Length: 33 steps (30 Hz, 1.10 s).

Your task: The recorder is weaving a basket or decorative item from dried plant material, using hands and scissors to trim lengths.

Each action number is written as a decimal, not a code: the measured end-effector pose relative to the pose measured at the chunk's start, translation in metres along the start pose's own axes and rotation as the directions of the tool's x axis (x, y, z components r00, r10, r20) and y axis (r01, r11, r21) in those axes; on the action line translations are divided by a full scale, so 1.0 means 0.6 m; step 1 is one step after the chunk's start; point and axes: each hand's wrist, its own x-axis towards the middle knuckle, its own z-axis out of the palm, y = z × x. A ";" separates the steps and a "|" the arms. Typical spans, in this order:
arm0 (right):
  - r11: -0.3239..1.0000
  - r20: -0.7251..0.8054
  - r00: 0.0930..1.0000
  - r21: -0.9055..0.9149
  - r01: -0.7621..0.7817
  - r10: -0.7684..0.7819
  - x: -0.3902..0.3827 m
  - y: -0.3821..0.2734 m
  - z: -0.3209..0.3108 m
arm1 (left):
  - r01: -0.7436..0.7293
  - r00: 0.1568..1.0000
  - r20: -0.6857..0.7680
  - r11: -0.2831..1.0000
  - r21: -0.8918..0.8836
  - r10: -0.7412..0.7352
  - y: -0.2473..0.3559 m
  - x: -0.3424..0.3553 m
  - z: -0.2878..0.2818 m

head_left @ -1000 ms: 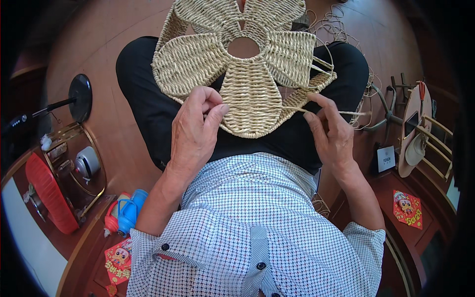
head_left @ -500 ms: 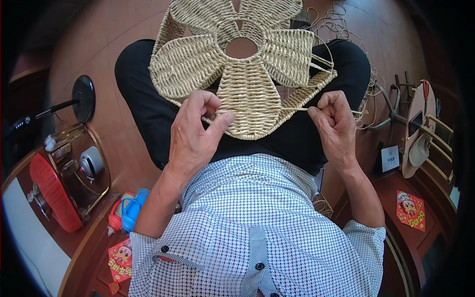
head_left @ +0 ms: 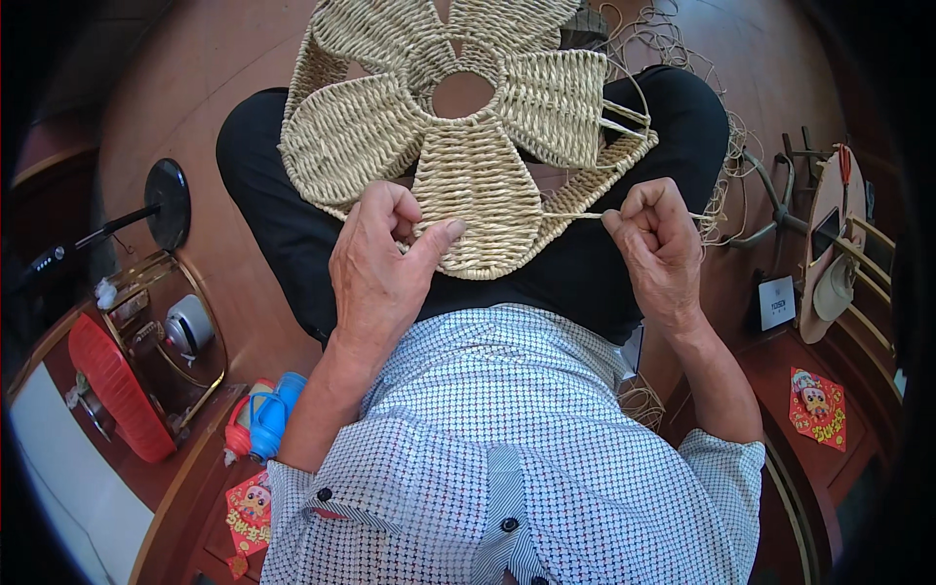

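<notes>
A flower-shaped woven straw piece point(head_left: 478, 195) lies across my lap, with wide petals around a round centre hole and a woven rim below them. My left hand point(head_left: 383, 263) grips the left edge of the nearest petal, thumb on top and fingers curled at the side. To the right, my right hand point(head_left: 655, 244) pinches a straw cord point(head_left: 572, 215) between thumb and forefinger. That cord runs taut from the petal's right edge to my fingers and carries on past them to the right. Loose strands bridge the gap beside the right petal.
Tangled cord point(head_left: 673, 49) lies on the floor beyond my right knee. At the right stand a metal-legged stand point(head_left: 770, 210) and a chair with a hat point(head_left: 832, 292). A red basin-like thing point(head_left: 122, 388), blue bottle point(head_left: 278, 414) and black round base point(head_left: 169, 205) are at the left.
The whole scene has shifted slightly in the view, the woven piece a little to the left. Both hands keep nearly the same pose, the cord still taut.
</notes>
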 end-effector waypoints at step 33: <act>0.999 0.038 0.999 0.049 -0.004 0.002 0.001 0.003 -0.010 | -0.645 0.757 0.040 0.738 0.196 0.652 0.024 0.018 0.069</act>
